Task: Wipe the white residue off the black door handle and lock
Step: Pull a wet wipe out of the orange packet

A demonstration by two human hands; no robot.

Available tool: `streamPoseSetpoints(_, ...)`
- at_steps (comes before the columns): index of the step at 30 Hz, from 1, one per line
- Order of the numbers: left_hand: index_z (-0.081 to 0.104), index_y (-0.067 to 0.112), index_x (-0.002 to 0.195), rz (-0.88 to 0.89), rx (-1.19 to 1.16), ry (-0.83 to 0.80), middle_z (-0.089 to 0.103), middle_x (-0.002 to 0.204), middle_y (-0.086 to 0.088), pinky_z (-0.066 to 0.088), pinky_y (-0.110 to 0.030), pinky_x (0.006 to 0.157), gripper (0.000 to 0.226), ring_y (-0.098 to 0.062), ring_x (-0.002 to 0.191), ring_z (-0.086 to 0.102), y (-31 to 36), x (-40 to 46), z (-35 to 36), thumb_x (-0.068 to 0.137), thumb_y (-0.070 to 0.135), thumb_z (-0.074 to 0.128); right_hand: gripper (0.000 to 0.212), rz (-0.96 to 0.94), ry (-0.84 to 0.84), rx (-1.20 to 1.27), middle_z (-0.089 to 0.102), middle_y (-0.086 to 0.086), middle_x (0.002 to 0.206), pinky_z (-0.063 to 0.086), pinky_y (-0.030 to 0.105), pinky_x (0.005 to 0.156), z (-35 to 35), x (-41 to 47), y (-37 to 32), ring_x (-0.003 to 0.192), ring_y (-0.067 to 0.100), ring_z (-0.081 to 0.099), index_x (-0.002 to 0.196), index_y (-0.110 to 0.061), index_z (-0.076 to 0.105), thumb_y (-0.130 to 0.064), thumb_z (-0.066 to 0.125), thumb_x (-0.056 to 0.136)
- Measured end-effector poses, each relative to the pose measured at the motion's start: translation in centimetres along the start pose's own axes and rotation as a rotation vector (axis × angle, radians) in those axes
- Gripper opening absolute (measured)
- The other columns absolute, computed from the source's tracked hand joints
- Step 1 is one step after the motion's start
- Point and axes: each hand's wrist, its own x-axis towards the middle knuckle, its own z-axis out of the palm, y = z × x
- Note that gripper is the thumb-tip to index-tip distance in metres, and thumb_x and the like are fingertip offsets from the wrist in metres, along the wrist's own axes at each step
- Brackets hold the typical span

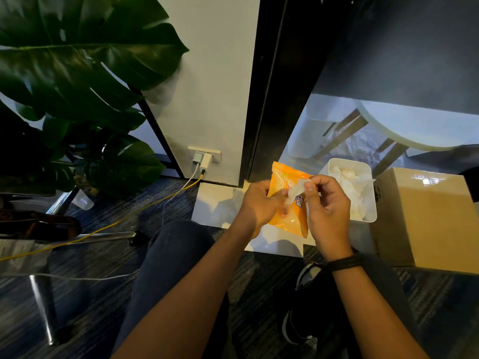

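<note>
My left hand [259, 203] grips an orange wipes packet [289, 218] by its left side, low in front of the black door frame [269, 99]. My right hand [326, 206] pinches a white wipe [296, 191] that sticks out of the packet's front, thumb and forefinger closed on it. The packet hangs upright between both hands. The black door handle and lock are out of view.
A white bin [368, 193] with crumpled white wipes stands right of the hands, then a cardboard box [427, 218]. White floor tile [215, 206] lies below the packet. A wall socket [206, 154] feeds yellow and white cables across the carpet. A large leafy plant [77, 73] fills the left.
</note>
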Motion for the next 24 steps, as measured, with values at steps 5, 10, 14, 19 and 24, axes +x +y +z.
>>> streamPoseSetpoints(5, 0.071, 0.023, 0.093, 0.012, -0.005, 0.009, 0.074, 0.080, 0.002, 0.056, -0.026, 0.065, 0.015, -0.011, 0.071, 0.072, 0.0, 0.0, 0.1, 0.107, 0.026, 0.067, 0.003, -0.002, 0.085, 0.066, 0.070, -0.005, 0.100, 0.055, 0.019, 0.085, -0.1, -0.1, -0.5, 0.096, 0.007, 0.067, 0.106, -0.021, 0.066, -0.022, 0.063, 0.104)
streamPoseSetpoints(10, 0.069, 0.028, 0.100, 0.062, -0.079, 0.008, 0.074, 0.088, 0.007, 0.054, -0.016, 0.066, 0.017, -0.003, 0.077, 0.071, 0.4, -0.2, 0.2, 0.112, 0.027, 0.057, 0.016, -0.008, -0.057, -0.057, 0.073, -0.002, 0.104, 0.059, 0.027, 0.085, -0.7, 0.6, 0.3, 0.097, 0.015, 0.070, 0.111, -0.016, 0.070, -0.027, 0.071, 0.099)
streamPoseSetpoints(14, 0.070, 0.029, 0.094, 0.076, -0.118, -0.016, 0.075, 0.080, 0.010, 0.058, -0.014, 0.064, 0.023, 0.000, 0.071, 0.073, 0.6, -0.5, 0.1, 0.111, 0.037, 0.057, 0.015, -0.013, -0.021, -0.049, 0.076, 0.004, 0.098, 0.061, 0.030, 0.080, -0.6, 0.6, 0.6, 0.088, 0.018, 0.073, 0.107, -0.011, 0.074, -0.023, 0.068, 0.102)
streamPoseSetpoints(19, 0.077, 0.018, 0.107, 0.082, -0.100, -0.010, 0.081, 0.097, 0.000, 0.062, -0.030, 0.078, 0.018, -0.015, 0.090, 0.078, 0.3, -0.3, 0.2, 0.103, 0.034, 0.071, 0.010, 0.017, 0.033, -0.009, 0.076, 0.000, 0.097, 0.061, 0.024, 0.077, -0.9, 0.7, 0.4, 0.085, 0.011, 0.072, 0.107, -0.015, 0.073, -0.022, 0.067, 0.102)
streamPoseSetpoints(24, 0.074, 0.023, 0.096, 0.064, -0.066, 0.002, 0.078, 0.088, 0.004, 0.060, -0.028, 0.075, 0.012, -0.012, 0.085, 0.075, 0.0, -0.3, 0.4, 0.105, 0.030, 0.070, 0.011, 0.160, 0.181, 0.275, 0.076, -0.017, 0.091, 0.060, 0.026, 0.078, -0.2, 0.3, -0.4, 0.086, 0.004, 0.071, 0.100, -0.026, 0.071, -0.019, 0.064, 0.104)
